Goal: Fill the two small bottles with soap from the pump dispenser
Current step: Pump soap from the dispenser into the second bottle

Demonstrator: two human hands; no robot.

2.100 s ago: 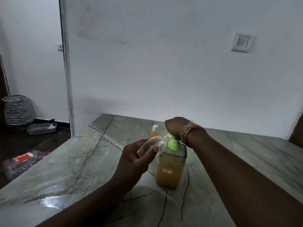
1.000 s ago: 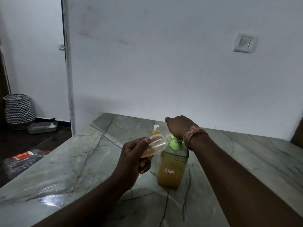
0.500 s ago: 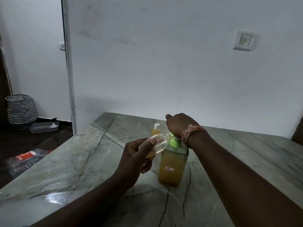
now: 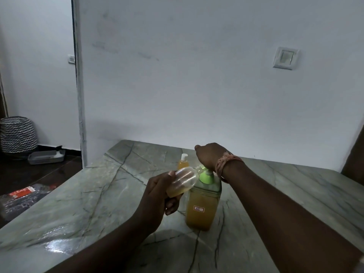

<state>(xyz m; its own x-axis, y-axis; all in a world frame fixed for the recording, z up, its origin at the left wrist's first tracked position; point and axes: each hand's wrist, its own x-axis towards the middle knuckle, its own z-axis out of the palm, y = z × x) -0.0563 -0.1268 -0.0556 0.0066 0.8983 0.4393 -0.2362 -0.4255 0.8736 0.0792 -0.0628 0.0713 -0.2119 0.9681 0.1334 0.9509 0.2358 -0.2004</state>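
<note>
Bottle in hand (image 4: 184,181): clear, tilted, neck at the pump spout; amber pool in its low end deeper than 2.1 s ago.
Left hand (image 4: 160,196): fingers wrapped round that bottle.
Right hand (image 4: 211,155): curled over pump head, as before.
Dispenser (image 4: 203,203): upright, mid-counter.
Second bottle (image 4: 183,162): capped, behind dispenser, toward far edge.
Counter (image 4: 94,194): bare marble out to the left edge.

Pinkish, perhaps braided wristband (image 4: 226,164)
</note>
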